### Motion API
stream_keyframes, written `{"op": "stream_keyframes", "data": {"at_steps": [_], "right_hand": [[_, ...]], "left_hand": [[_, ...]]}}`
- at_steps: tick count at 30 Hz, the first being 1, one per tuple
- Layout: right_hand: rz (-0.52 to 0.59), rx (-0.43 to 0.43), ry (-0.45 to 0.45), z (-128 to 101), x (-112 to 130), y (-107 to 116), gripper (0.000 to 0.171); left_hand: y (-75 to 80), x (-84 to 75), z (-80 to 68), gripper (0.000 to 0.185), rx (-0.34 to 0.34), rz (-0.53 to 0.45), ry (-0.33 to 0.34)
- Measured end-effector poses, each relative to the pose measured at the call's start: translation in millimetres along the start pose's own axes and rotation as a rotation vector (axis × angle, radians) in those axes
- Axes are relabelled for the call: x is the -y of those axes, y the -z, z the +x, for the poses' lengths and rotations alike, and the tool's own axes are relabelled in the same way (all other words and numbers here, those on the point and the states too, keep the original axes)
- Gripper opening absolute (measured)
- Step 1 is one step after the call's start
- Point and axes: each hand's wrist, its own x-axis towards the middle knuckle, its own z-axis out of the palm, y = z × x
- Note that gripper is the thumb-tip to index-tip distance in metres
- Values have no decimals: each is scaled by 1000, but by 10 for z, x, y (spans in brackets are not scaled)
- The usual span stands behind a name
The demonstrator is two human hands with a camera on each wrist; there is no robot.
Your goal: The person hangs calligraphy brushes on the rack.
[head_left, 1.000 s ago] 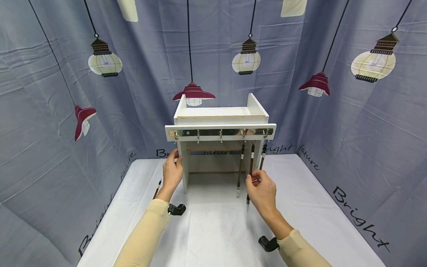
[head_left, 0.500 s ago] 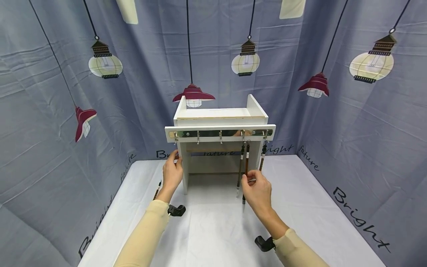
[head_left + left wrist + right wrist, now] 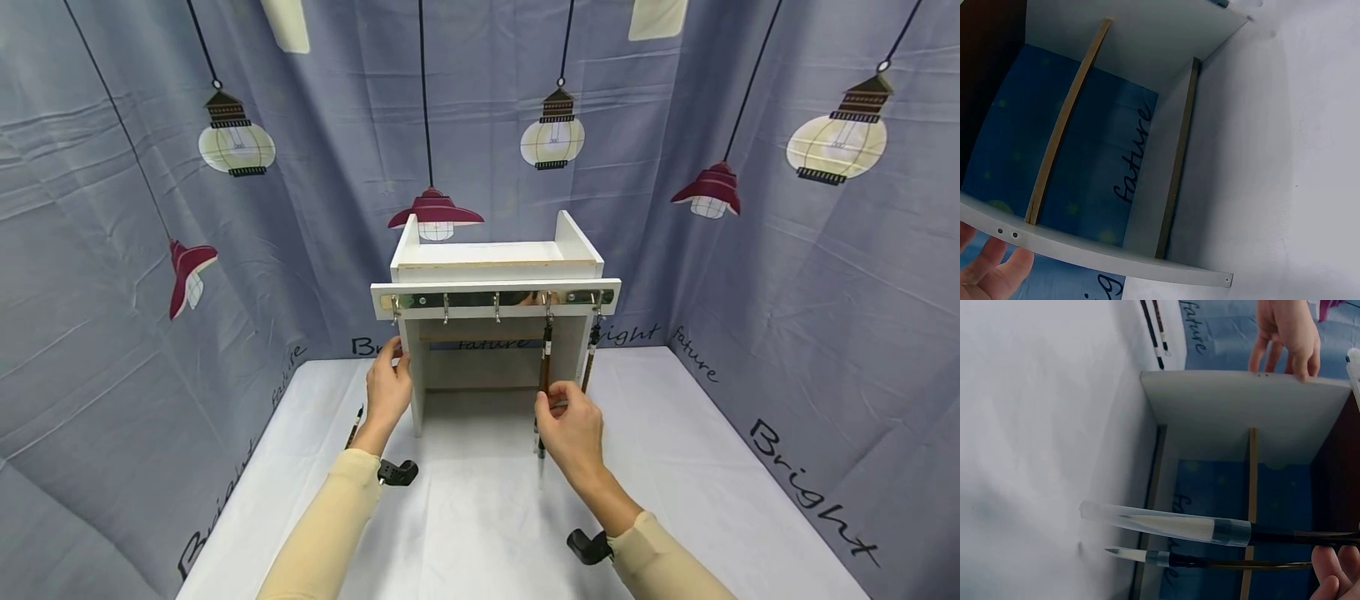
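Pinching brown slim-shafted brush with clear-capped white bristles, right hand holds it bristles-down, presumably so its top meets silver metal hook above hand; leftward, left hand rests relaxed fingers against white wooden stand, probably steadying it.

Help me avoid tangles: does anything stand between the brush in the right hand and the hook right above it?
Another brush hangs close behind the held brush, apparently from that same hook, so it may crowd it. Nothing else visible intervenes.
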Motion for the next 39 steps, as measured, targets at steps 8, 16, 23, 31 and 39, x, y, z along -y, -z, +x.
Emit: {"op": "stream_keyframes", "data": {"at_steps": [8,16,23,31,39], "right_hand": [[5,7,2,-2,31,-51,9],[33,18,2,-25,93,-88,11],[28,17,24,-36,88,-143,11],[6,19,42,-57,136,-195,10],[-1,53,0,-66,185,-232,11]], "left_hand": [[-1,-15,3,43,4,2,10],[-2,-27,-7,42,-11,2,-6],[-7,-27,-3,43,-20,7,-10],[-10,1,0,43,-3,-8,-2],[-18,23,-6,43,-1,-14,-15]]}}
